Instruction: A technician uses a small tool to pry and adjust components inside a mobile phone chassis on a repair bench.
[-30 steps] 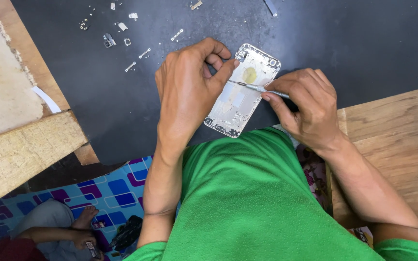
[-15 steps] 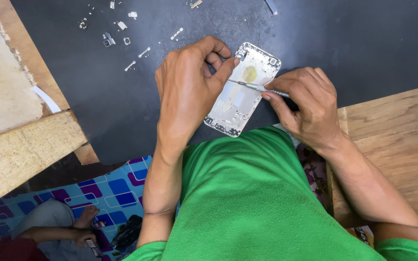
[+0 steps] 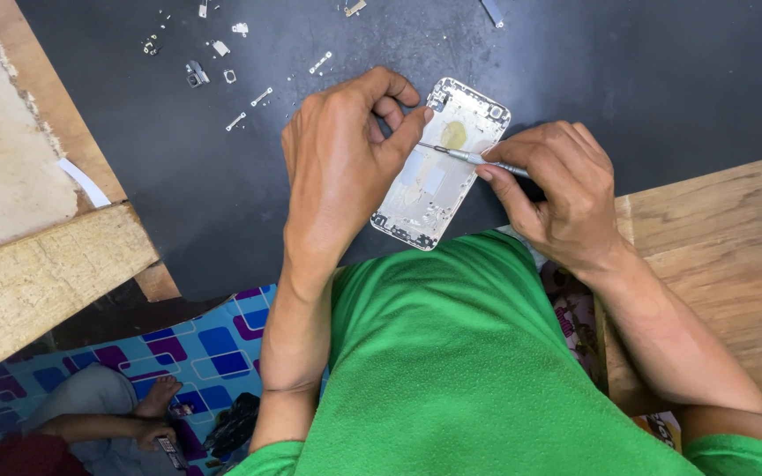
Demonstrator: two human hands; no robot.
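Head view, read from left to right: a pale worn board (image 3: 11, 167) is seen on the left, with a rough wooden plank (image 3: 37, 282) beneath it. On the dark work mat (image 3: 663, 70), small screws and metal brackets (image 3: 213, 62) are scattered at the upper left, well apart from both hands. Lower left, beneath the bench, a tiled blue and purple floor (image 3: 213, 344) is visible, where another person's bare foot (image 3: 156, 397) and hand are seen.

The left hand (image 3: 337, 167) is curled over the left edge of an opened silver phone housing (image 3: 438, 167), which lies tilted on the mat just in front of the green shirt (image 3: 469, 370). Its fingers are bent inward and its thumb is pressed against the upper left side of the housing, so the housing is steadied between thumb and fingers. Most of the housing's inner face is left uncovered between the two hands.

The right hand (image 3: 557, 189) is closed around a thin metal tool (image 3: 465, 156), pinched between thumb and forefinger. The tool's tip is laid across the housing's upper half, close to the left thumb. A wooden bench top (image 3: 725, 256) is seen on the right.
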